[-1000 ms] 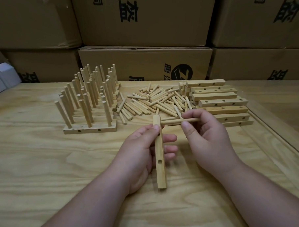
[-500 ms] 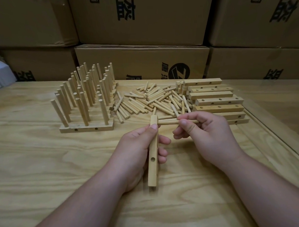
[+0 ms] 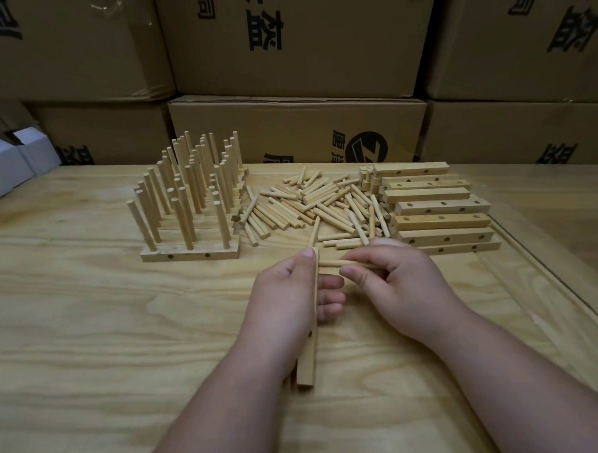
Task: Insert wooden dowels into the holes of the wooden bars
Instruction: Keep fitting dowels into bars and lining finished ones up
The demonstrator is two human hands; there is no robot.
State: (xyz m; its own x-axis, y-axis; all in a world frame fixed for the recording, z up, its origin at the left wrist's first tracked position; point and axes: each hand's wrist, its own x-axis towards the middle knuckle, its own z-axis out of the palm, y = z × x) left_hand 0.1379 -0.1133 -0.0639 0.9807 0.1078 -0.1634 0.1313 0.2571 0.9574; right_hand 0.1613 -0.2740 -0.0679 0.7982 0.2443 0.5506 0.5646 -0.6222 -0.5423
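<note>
Both forearms are reaching in from the bottom edge over the plywood table (image 3: 90, 338), and the hands are meeting near its middle. The left hand (image 3: 287, 305) is wrapping around a wooden bar (image 3: 310, 359), holding it on end so that it is running towards the camera, with the thumb lying along its top and the fingertips curling out on the right side. The right hand (image 3: 396, 283) is pinching a wooden dowel (image 3: 330, 263) between thumb and forefinger, keeping it level, its left tip touching the upper end of the bar. Whether that tip is sitting in a hole is not showing, as the left thumb is covering the spot; one hole is peeking out lower down the bar, and the rest of its face is hidden by the palm. Behind the hands a heap of loose dowels (image 3: 310, 205) is lying, too tangled to count. To its left, finished bars with upright dowels (image 3: 186, 197) are standing in rows, the front one carrying three pegs, the rows behind overlapping beyond counting. To the right, a stack of empty bars (image 3: 437, 210) is showing about eight, the far ones partly masked. Cardboard boxes (image 3: 293, 38) are filling the background, and two white boxes (image 3: 7, 163) are being cut off at the left edge.
</note>
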